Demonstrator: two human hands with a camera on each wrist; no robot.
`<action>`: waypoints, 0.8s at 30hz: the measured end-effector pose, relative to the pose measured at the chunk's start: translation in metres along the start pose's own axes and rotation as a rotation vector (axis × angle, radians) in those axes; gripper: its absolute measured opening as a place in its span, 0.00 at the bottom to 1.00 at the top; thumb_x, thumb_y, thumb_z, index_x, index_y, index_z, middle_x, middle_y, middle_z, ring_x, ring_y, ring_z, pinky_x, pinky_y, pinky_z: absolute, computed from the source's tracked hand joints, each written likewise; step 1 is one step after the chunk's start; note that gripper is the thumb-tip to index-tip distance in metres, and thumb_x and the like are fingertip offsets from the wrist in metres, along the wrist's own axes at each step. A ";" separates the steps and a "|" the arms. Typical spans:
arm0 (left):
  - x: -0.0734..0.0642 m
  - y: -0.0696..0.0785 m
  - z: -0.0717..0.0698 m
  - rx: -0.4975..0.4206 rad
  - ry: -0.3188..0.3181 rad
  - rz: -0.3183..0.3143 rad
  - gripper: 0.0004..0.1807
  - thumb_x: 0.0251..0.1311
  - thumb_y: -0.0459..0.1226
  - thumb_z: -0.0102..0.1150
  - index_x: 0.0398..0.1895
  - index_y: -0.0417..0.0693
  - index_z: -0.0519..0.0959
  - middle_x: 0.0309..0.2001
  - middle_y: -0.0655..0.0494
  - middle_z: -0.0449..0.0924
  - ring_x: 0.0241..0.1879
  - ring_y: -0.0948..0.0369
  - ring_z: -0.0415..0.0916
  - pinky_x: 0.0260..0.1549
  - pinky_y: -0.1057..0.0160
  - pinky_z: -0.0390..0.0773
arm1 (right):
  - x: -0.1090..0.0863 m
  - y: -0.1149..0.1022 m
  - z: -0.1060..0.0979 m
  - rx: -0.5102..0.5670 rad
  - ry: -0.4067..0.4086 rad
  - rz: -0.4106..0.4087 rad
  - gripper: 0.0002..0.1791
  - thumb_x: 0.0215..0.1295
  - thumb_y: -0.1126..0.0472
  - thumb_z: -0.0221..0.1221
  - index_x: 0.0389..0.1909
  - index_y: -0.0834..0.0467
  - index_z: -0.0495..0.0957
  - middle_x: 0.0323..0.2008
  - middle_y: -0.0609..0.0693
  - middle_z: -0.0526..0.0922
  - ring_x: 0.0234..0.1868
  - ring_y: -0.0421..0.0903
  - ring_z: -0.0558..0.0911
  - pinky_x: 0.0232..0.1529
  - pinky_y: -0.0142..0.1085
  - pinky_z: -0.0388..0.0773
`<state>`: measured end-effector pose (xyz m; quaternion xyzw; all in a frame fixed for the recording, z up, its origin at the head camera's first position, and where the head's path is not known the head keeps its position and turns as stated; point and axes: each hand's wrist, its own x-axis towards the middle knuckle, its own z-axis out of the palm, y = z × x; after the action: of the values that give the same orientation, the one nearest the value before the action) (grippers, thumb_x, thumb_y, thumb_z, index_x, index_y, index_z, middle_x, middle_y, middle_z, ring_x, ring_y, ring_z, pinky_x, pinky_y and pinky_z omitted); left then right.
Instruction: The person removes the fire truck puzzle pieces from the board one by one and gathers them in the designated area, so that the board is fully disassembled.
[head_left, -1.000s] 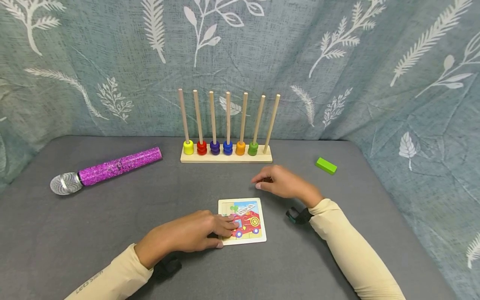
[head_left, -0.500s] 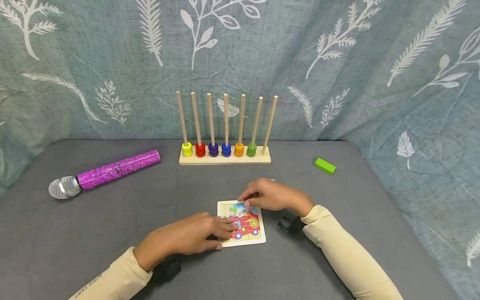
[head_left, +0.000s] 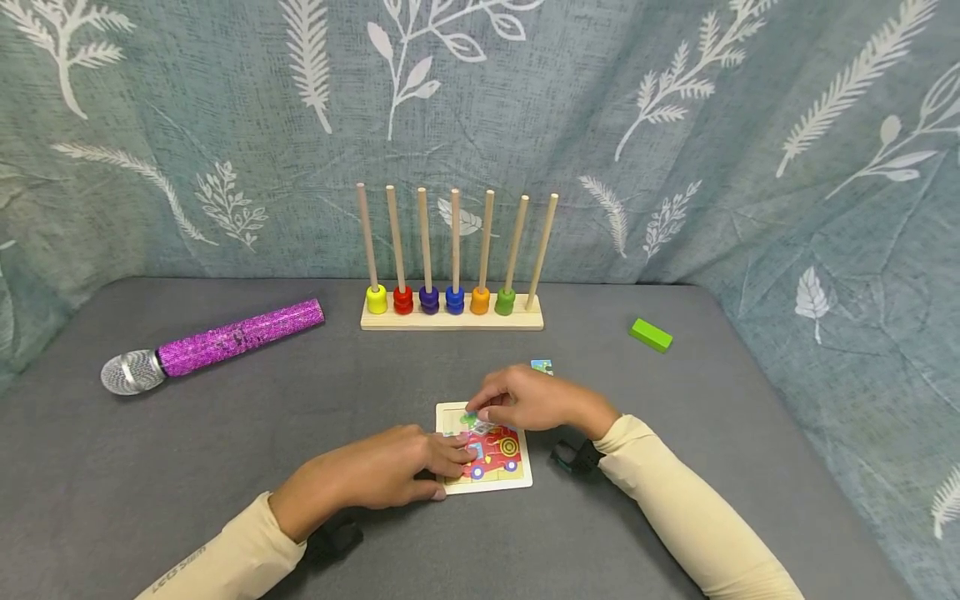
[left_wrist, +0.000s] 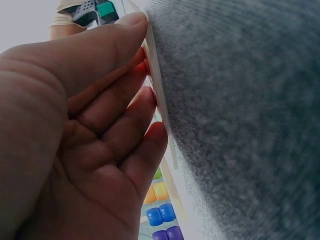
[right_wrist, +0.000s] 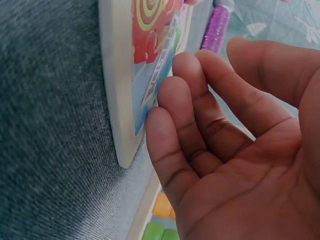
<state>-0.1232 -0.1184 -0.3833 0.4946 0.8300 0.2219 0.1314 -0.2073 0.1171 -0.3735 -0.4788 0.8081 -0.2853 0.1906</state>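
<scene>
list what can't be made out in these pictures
Head: part of the puzzle's left side, under the left hand; its upper right corner, under the right hand.
Head: the loose piece's near edge, behind the right hand.
Head: lettering on the left sleeve, blurred.
Right wrist: the microphone's head, cut by the top edge.

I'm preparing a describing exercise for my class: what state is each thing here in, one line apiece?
Puzzle: flat, picture up, partly covered
Loose piece: picture up, apart from the puzzle
Left hand: fingers extended onto the puzzle
Right hand: fingers slightly bent, over the puzzle's far part
Peg rack: upright, six pegs carrying beads, rightmost bare
Microphone: lying on its side
Green block: lying flat, alone
</scene>
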 end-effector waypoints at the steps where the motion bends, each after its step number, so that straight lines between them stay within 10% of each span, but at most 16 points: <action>1: 0.000 0.000 0.000 -0.001 0.002 0.002 0.19 0.61 0.33 0.64 0.57 0.43 0.81 0.60 0.53 0.75 0.61 0.57 0.71 0.56 0.55 0.73 | 0.000 0.000 0.000 -0.008 0.000 0.004 0.12 0.68 0.65 0.57 0.47 0.61 0.84 0.39 0.46 0.82 0.36 0.35 0.77 0.40 0.30 0.76; 24: 0.000 -0.001 0.002 -0.003 0.028 0.023 0.19 0.61 0.33 0.64 0.56 0.42 0.80 0.60 0.53 0.76 0.61 0.56 0.72 0.57 0.55 0.72 | 0.005 -0.002 0.009 -0.083 -0.011 0.013 0.13 0.69 0.65 0.54 0.49 0.60 0.84 0.33 0.43 0.76 0.31 0.37 0.69 0.33 0.30 0.69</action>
<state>-0.1233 -0.1180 -0.3858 0.5006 0.8258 0.2315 0.1179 -0.2033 0.1090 -0.3798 -0.4827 0.8212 -0.2478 0.1767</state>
